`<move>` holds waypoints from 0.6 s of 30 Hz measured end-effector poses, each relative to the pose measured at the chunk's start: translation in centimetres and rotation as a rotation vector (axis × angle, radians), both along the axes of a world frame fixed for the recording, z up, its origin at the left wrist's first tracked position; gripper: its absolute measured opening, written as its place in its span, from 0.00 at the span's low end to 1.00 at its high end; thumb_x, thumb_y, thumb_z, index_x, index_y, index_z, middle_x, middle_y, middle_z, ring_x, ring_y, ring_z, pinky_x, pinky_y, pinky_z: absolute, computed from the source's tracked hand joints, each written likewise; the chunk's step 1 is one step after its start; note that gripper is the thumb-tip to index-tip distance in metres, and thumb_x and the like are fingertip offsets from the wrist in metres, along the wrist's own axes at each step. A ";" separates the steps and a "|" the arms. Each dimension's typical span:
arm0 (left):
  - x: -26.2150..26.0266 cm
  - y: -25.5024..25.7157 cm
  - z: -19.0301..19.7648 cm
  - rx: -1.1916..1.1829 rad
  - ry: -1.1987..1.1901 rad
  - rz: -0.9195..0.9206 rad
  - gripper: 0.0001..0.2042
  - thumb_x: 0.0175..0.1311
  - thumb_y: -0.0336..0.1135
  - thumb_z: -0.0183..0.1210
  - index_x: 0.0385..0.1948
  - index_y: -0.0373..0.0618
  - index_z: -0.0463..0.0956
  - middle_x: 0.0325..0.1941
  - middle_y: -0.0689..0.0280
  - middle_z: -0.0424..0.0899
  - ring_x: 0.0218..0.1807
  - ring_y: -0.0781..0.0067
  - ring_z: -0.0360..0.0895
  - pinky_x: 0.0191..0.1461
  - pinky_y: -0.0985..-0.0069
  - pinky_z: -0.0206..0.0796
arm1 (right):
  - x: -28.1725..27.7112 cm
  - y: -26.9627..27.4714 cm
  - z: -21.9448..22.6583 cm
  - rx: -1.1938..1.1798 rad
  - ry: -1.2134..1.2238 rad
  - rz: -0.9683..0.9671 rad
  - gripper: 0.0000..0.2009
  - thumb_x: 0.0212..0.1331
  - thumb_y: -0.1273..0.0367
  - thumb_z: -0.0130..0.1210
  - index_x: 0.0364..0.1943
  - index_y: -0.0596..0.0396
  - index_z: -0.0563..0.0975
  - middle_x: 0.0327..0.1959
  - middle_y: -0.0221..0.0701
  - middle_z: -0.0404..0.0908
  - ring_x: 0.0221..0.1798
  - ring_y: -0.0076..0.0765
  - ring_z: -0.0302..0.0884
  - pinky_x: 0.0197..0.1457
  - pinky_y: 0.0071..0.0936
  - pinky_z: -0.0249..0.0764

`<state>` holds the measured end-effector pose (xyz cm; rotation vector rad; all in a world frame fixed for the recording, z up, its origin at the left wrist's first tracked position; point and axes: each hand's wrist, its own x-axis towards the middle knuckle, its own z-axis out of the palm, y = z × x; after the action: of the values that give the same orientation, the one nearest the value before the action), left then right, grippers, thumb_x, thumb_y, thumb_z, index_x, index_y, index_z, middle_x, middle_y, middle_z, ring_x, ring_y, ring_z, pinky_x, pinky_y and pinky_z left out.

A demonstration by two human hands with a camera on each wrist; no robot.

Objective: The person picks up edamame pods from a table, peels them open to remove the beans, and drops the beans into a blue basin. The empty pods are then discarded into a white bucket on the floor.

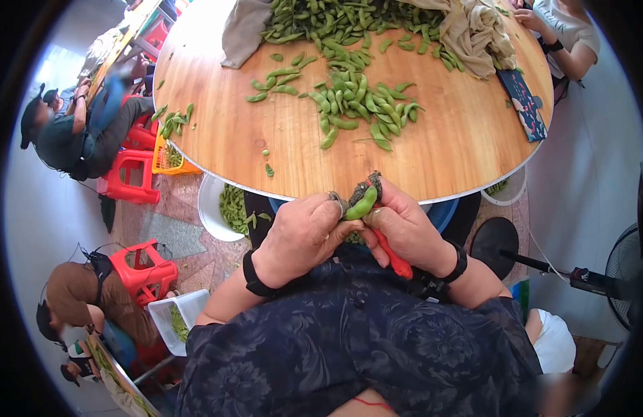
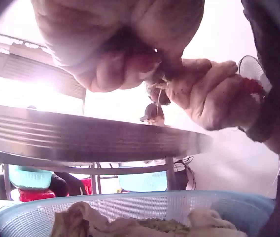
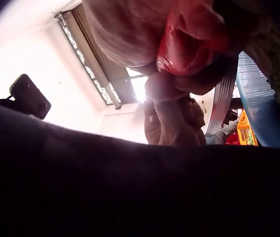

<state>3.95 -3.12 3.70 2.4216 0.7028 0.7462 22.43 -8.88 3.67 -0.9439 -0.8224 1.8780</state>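
At the table's near edge, a green pod [image 1: 361,206] sits pinched between both hands. Left hand [image 1: 304,236] grips its 9 o'clock end; right hand [image 1: 405,229] grasps red-handled scissors [image 1: 393,257]. Loose pods [image 1: 359,104] lie at 12 o'clock on the round table [image 1: 460,139].

Pod-strewn round wooden table [image 1: 467,149]
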 end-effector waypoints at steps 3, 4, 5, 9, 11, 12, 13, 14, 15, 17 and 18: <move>-0.2 -0.2 -0.7 0.006 -0.079 -0.043 0.14 0.61 0.37 0.61 0.23 0.41 0.67 0.19 0.60 0.67 0.21 0.57 0.69 0.23 0.67 0.60 | -0.6 -0.4 -0.1 0.055 0.021 -0.038 0.05 0.67 0.73 0.38 0.39 0.53 0.68 0.20 0.26 0.70 0.11 0.18 0.64 0.13 0.14 0.63; -0.1 -0.7 -0.4 -0.285 -0.158 0.006 0.14 0.65 0.39 0.57 0.24 0.40 0.68 0.18 0.61 0.67 0.20 0.63 0.68 0.23 0.69 0.59 | -0.8 -0.5 0.0 0.053 0.023 -0.053 0.05 0.67 0.73 0.38 0.40 0.54 0.67 0.20 0.25 0.70 0.12 0.17 0.64 0.14 0.14 0.62; -0.1 -0.9 -0.2 -0.576 -0.235 0.054 0.15 0.69 0.40 0.53 0.24 0.40 0.68 0.18 0.63 0.67 0.19 0.69 0.67 0.23 0.71 0.59 | -0.9 -0.5 0.0 0.052 0.026 -0.069 0.05 0.66 0.73 0.39 0.40 0.54 0.67 0.21 0.25 0.70 0.12 0.17 0.64 0.14 0.14 0.62; -0.7 -0.8 -0.9 -1.163 -0.282 0.079 0.18 0.74 0.41 0.45 0.26 0.38 0.70 0.18 0.66 0.68 0.20 0.78 0.64 0.23 0.75 0.58 | -0.2 -0.3 0.1 0.183 -0.206 -0.029 0.05 0.65 0.73 0.41 0.43 0.55 0.67 0.21 0.24 0.69 0.13 0.15 0.64 0.15 0.14 0.61; -1.1 -0.7 -1.4 -0.838 -0.217 0.000 0.19 0.75 0.43 0.43 0.27 0.38 0.70 0.21 0.70 0.71 0.23 0.83 0.66 0.26 0.81 0.58 | 0.8 0.2 1.6 0.028 -0.247 0.006 0.06 0.64 0.72 0.46 0.43 0.56 0.67 0.21 0.23 0.69 0.14 0.14 0.63 0.15 0.15 0.61; -1.1 -0.6 -1.6 -0.835 -0.220 -0.001 0.19 0.75 0.43 0.43 0.27 0.38 0.70 0.21 0.70 0.71 0.23 0.83 0.66 0.26 0.81 0.58 | 1.0 0.2 1.7 0.031 -0.250 0.007 0.06 0.64 0.72 0.46 0.43 0.56 0.67 0.21 0.23 0.69 0.14 0.14 0.63 0.15 0.15 0.61; -1.1 -0.7 -1.7 -0.770 -0.240 -0.052 0.17 0.74 0.41 0.44 0.26 0.38 0.71 0.20 0.69 0.71 0.22 0.82 0.65 0.26 0.80 0.59 | 1.1 0.3 1.8 0.075 -0.285 -0.035 0.06 0.64 0.71 0.48 0.42 0.56 0.68 0.21 0.23 0.69 0.14 0.14 0.63 0.15 0.15 0.61; -1.0 -0.8 -1.7 -0.703 -0.260 -0.103 0.16 0.73 0.38 0.46 0.25 0.38 0.71 0.19 0.69 0.70 0.21 0.82 0.65 0.25 0.79 0.60 | 1.2 0.3 1.9 0.121 -0.319 -0.076 0.06 0.64 0.70 0.50 0.41 0.56 0.69 0.20 0.22 0.69 0.14 0.13 0.63 0.15 0.15 0.61; -1.2 -0.8 -1.5 -0.772 -0.227 -0.135 0.14 0.73 0.37 0.47 0.26 0.39 0.71 0.19 0.68 0.70 0.22 0.82 0.65 0.26 0.79 0.61 | 1.2 0.4 2.0 0.166 -0.416 -0.021 0.06 0.64 0.69 0.52 0.36 0.56 0.70 0.19 0.20 0.69 0.15 0.12 0.64 0.16 0.14 0.60; -1.4 -0.7 -1.4 -0.817 -0.198 -0.135 0.14 0.73 0.37 0.47 0.26 0.39 0.71 0.19 0.67 0.71 0.22 0.81 0.66 0.26 0.78 0.61 | 1.2 0.3 1.6 0.299 -0.572 0.018 0.06 0.62 0.71 0.51 0.31 0.57 0.68 0.15 0.27 0.68 0.13 0.22 0.66 0.17 0.23 0.63; -1.5 -0.6 -1.5 -0.867 -0.168 -0.130 0.14 0.72 0.36 0.47 0.26 0.39 0.70 0.19 0.66 0.71 0.22 0.81 0.66 0.26 0.78 0.62 | 1.2 0.3 1.4 0.429 -0.695 0.015 0.06 0.61 0.71 0.50 0.30 0.57 0.67 0.15 0.30 0.68 0.13 0.26 0.66 0.18 0.26 0.64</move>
<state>2.47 -3.73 2.16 1.5768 0.6193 0.4462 23.67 -8.54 5.06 -1.3162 -1.5673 1.2836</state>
